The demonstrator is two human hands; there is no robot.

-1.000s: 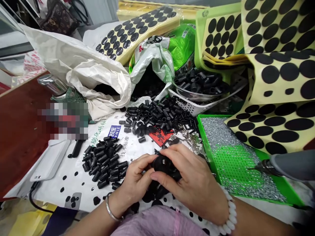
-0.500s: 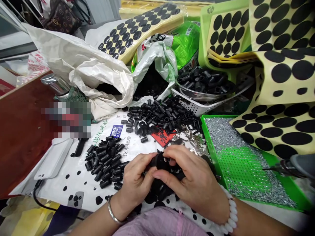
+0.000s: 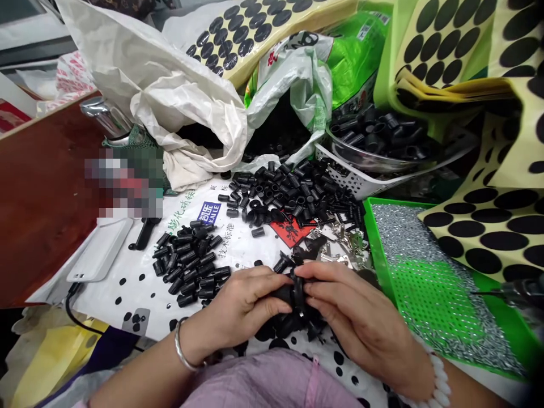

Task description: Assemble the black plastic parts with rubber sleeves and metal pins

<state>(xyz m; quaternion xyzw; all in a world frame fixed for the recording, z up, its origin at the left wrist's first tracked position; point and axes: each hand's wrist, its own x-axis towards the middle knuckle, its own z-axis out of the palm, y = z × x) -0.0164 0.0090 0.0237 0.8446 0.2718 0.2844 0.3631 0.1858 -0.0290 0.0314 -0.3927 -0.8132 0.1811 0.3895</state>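
Between my two hands is a round black plastic part (image 3: 298, 290), its disc-like edge turned towards me. My left hand (image 3: 249, 303) pinches its left side with thumb and fingers. From the other side, the fingers of my right hand (image 3: 355, 317) press against the disc; my palm hides some of it. More black plastic pieces (image 3: 309, 328) lie just below and behind my hands, partly covered. To the left of my left hand is a heap of short black tubes (image 3: 191, 263). Small metal clips (image 3: 340, 241) are scattered beyond my right hand.
A green tray (image 3: 378, 266) of small silvery screws stands at right, a screwdriver-like tool tip (image 3: 501, 293) over it. Behind are a larger pile of black caps (image 3: 293, 190), an open white sack (image 3: 191, 113), and a white basket (image 3: 352, 175). A white phone (image 3: 100, 252) lies left.
My right hand has shifted right, its fingers now flatter against the part's side. The part has turned so its disc stands edge-on. The view has moved slightly.
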